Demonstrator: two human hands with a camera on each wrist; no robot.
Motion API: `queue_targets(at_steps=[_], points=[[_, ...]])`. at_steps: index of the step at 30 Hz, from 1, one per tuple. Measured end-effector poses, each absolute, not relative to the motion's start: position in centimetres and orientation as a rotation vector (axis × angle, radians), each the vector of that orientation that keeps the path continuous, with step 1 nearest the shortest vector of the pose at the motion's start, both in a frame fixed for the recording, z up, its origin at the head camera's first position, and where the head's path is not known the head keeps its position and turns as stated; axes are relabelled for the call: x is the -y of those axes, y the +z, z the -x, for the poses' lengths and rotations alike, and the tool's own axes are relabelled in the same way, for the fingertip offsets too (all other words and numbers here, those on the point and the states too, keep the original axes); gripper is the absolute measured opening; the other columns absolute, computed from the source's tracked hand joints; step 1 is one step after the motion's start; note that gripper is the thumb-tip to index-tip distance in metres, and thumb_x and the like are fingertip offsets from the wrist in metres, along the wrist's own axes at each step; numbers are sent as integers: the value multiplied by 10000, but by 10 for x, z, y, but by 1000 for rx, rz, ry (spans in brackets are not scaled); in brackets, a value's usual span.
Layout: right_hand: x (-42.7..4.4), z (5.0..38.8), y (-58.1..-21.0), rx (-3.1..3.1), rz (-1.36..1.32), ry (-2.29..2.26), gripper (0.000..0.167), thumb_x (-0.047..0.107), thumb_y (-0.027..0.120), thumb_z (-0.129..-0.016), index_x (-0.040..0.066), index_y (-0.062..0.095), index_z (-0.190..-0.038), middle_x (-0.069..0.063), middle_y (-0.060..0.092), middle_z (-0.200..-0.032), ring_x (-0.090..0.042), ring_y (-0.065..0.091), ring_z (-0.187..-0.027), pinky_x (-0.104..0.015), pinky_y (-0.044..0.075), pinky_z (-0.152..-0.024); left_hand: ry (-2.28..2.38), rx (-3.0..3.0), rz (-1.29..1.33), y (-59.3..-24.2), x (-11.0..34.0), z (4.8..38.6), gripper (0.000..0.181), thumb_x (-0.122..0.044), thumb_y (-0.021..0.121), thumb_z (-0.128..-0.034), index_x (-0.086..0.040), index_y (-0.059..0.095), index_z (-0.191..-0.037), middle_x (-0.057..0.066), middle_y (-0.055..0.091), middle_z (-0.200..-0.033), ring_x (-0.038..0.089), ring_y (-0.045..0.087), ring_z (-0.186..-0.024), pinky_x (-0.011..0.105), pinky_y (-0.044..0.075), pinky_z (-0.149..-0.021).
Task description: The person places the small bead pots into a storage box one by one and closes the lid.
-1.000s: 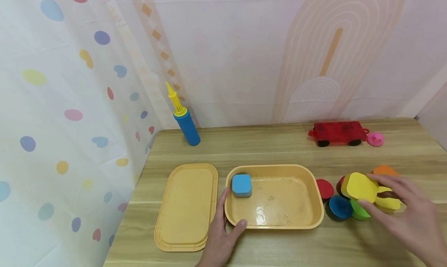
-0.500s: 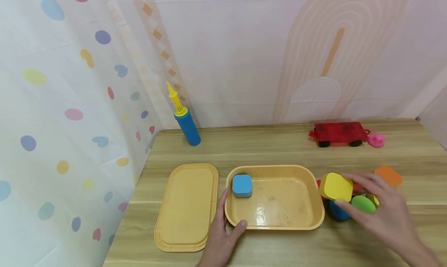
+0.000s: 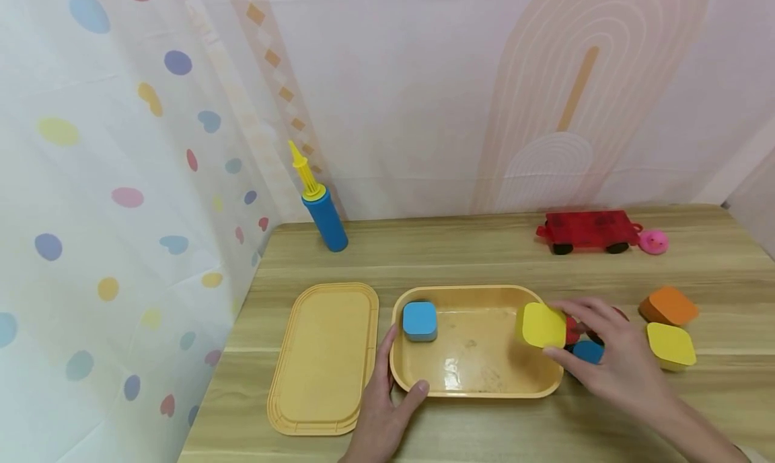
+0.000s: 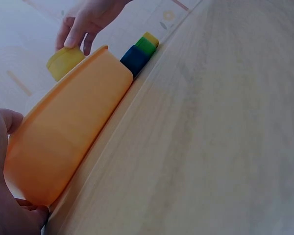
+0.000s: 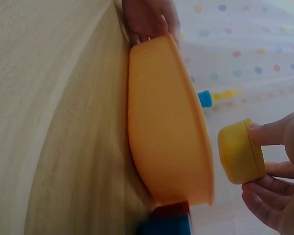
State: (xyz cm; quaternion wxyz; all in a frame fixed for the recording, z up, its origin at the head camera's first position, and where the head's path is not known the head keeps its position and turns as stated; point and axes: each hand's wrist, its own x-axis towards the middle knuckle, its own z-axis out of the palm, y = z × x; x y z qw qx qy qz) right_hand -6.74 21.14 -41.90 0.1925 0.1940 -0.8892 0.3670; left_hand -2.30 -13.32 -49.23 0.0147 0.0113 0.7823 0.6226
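Block of yellow rounded-square plastic, pinched between thumb and fingertips of the right hand, now above the right end of the pale-orange oblong plastic tub, a second ago farther right. Gripped at the near-left corner by the left hand, same as then, with a sky-blue rounded-square plastic block inside near the left end. Fully in sight now, farther right: orange rounded plastic block, second yellow plastic block.

Far back on the table, I see 1 blue-and-yellow pump to my left and, rightward, 1 red wagon just beside 1 pink toy.
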Motion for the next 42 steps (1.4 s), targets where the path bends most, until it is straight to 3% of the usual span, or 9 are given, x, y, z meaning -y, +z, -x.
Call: queue_targets(at_steps=[4, 14, 21, 28, 42], points=[[-203, 71, -423, 2531, -595, 1013, 680, 86, 1039, -723, 145, 773, -1346, -17, 721, -1256, -83, 645, -998, -139, 529, -788, 1941, -2438, -61, -492, 133, 22, 917, -255, 800, -1034, -319, 254, -1768, 162, 337, -1784, 329, 388, -1608, 175, 302, -1219], [-179, 83, -435, 2575, -749, 1081, 646, 125, 1036, -758, 123, 763, -1344, -16, 717, -1266, -120, 708, -921, -343, 644, -784, 1958, -2430, -96, -492, 132, 21, 906, -228, 795, -1038, -293, 260, -1766, 184, 360, -1770, 345, 402, -1600, 183, 315, -1222], [-163, 92, -435, 2710, -745, 1144, 576, 151, 993, -841, 127, 759, -1368, -10, 683, -1269, -130, 714, -951, -338, 654, -804, 1953, -2441, -92, -493, 132, 21, 901, -238, 796, -1038, -308, 267, -1764, 176, 367, -1769, 354, 386, -1608, 176, 293, -1227], [-151, 99, -437, 2797, -704, 1019, 550, 240, 988, -859, 102, 779, -1349, -44, 711, -1272, -131, 617, -910, -264, 525, -679, 1941, -2467, -83, -493, 133, 20, 899, -254, 801, -1035, -327, 276, -1761, 149, 376, -1769, 344, 399, -1600, 189, 306, -1229], [-136, 117, -435, 2899, -728, 877, 557, 234, 979, -872, 69, 770, -1361, -63, 736, -1264, -179, 672, -1008, -396, 626, -854, 1920, -2468, -75, -488, 133, 21, 889, -265, 793, -1039, -336, 274, -1758, 161, 361, -1774, 335, 390, -1613, 209, 301, -1233]])
